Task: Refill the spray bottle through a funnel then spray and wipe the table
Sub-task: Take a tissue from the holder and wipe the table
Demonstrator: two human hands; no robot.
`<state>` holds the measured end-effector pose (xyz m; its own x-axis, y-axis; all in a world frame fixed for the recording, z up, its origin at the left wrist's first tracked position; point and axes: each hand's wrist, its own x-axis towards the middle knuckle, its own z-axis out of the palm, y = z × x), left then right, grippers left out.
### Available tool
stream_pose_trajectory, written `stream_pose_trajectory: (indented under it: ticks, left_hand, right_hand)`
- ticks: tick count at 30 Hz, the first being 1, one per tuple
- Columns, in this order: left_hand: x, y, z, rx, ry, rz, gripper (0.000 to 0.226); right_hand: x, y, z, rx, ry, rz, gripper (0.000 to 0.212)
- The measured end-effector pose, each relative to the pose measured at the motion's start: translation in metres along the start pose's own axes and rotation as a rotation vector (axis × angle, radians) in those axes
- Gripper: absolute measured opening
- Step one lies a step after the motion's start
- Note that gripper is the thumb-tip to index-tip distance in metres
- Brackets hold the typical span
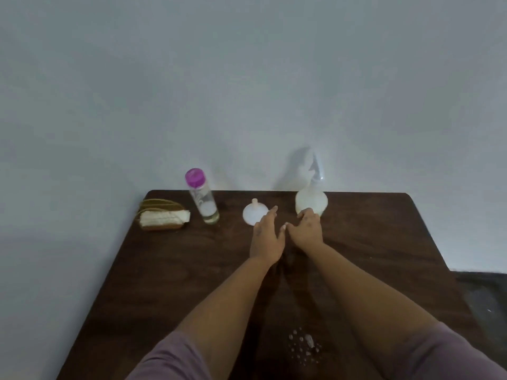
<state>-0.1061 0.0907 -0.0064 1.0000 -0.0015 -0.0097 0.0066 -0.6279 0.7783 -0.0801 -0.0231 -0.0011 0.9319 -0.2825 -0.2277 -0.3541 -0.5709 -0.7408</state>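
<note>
Round white funnel [253, 215]; dark wooden table [384, 242]

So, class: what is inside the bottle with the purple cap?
The purple-capped bottle holds a little clear liquid at its bottom; above that it looks empty. What sits under the cap is hidden.

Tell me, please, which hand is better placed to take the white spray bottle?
Right hand: its fingertips already reach the white round-bodied plastic spray bottle, while the left hand hovers by the white plastic funnel.

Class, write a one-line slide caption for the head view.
Both hands reach toward funnel and spray bottle on table.
</note>
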Motion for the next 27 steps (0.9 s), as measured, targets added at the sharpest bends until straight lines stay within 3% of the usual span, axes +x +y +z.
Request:
stream_pose_trajectory:
  ticks: [5,8,15,21,27]
  left_hand:
    - [-0.063,-0.046,-0.067,0.121,0.135,-0.062,0.050]
    - [-0.089,-0.086,-0.110,0.146,0.214,-0.189,0.050]
    - [-0.098,-0.181,-0.184,0.315,0.242,-0.420,0.054]
    - [-0.078,-0.236,-0.203,0.507,0.103,-0.305,0.055]
    - [-0.068,-0.256,-0.192,0.538,0.185,-0.142,0.032]
  right_hand:
    - [-0.044,-0.042,0.042,-0.088,-0.205,-0.284,0.019]
    - [-0.062,-0.069,0.075,-0.038,-0.287,-0.397,0.008]
    - [-0.061,-0.123,0.164,-0.088,-0.384,-0.474,0.025]
    - [-0.030,-0.148,0.234,-0.166,-0.296,-0.420,0.035]
    - [-0.003,-0.149,0.263,-0.263,-0.256,-0.418,0.032]
